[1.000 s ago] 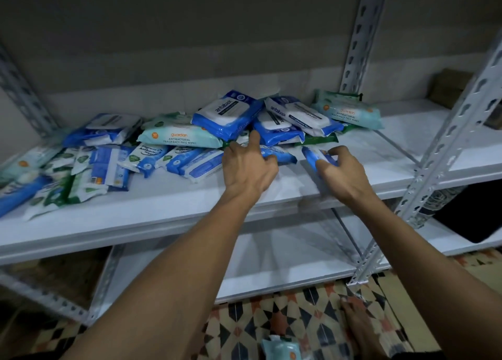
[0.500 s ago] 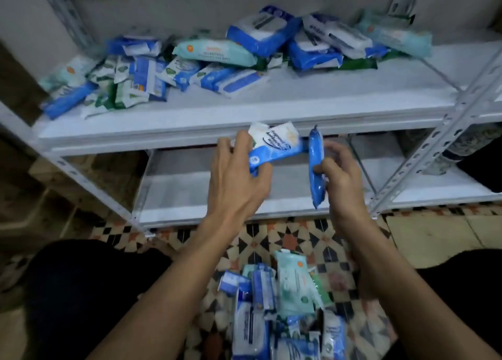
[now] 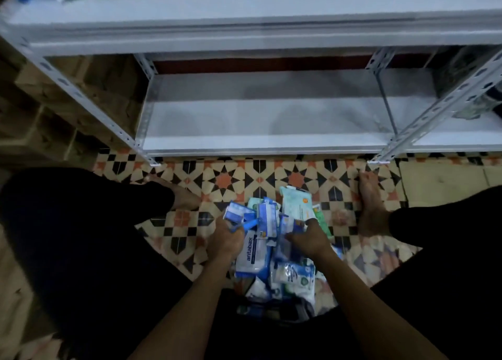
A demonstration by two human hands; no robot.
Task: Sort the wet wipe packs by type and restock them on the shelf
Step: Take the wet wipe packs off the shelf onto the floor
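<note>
I've dropped from the upper shelf to the floor pile, left hand gripping a blue pack, right hand curled on another pack, so sorting continues.

- Showing glossy plastic film on the wet wipe packs.
- Looking like smooth, matt, white-painted metal: shelf, perforated uprights.
- Appearing as smooth patterned tile: floor.
- Reading as matt black cloth: trousers.

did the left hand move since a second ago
Yes: the left hand dropped from the upper shelf to the pile of packs on the floor.
</note>
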